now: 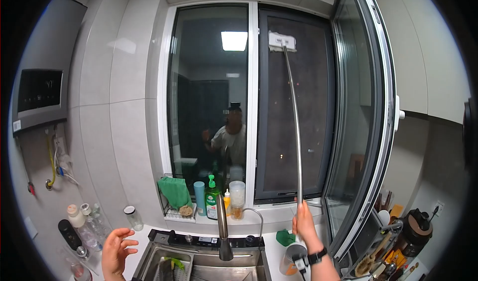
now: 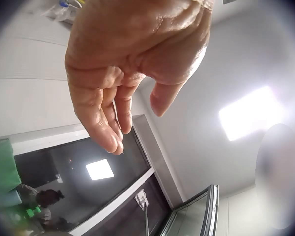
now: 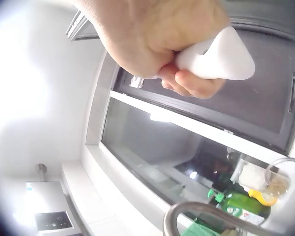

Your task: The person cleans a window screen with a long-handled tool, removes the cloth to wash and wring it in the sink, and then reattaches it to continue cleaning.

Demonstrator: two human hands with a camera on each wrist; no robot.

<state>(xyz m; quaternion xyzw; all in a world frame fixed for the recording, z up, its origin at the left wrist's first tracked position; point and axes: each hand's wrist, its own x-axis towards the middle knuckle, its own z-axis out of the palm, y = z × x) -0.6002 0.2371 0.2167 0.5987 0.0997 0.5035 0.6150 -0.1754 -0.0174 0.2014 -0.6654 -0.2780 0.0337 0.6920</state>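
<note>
In the head view my right hand [image 1: 305, 224] grips the lower end of a flat mop's long metal pole [image 1: 297, 126]. Its white handle end [image 3: 219, 56] sticks out of the curled fingers in the right wrist view. At the top of the pole, the white mop head [image 1: 282, 41] with a pale cloth under it lies against the upper part of the dark window screen [image 1: 279, 107]. My left hand [image 1: 118, 251] is raised left of the sink, holding nothing. Its fingers are loosely bent in the left wrist view.
A window sash [image 1: 353, 107] stands swung inward at the right. Below are the sink [image 1: 239, 266] and tall faucet [image 1: 222, 226]. On the sill stand a green soap bottle [image 1: 211, 201] and a green cloth [image 1: 175, 192] on a rack. Several bottles [image 1: 89, 226] line the left counter.
</note>
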